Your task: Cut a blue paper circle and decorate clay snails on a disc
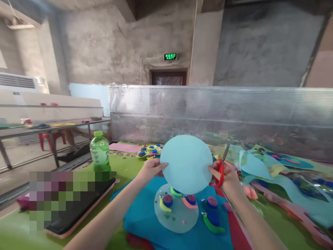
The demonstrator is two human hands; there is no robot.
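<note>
A round light-blue sheet is held up in front of me by its two sides. My left hand pinches its left edge between thumb and fingers. At the right edge, my right hand grips the sheet and also carries red-handled scissors, blades pointing up. Below lies a pale disc with small clay snails on it, partly covered by the sheet. The disc rests on blue sheets. Right of the disc, a clay snail with a green body lies on the blue.
A green-capped bottle stands at left, behind a dark phone. Cut blue scraps and plastic cover the right side. More clay pieces lie at the back. A perforated metal panel borders the table's far side.
</note>
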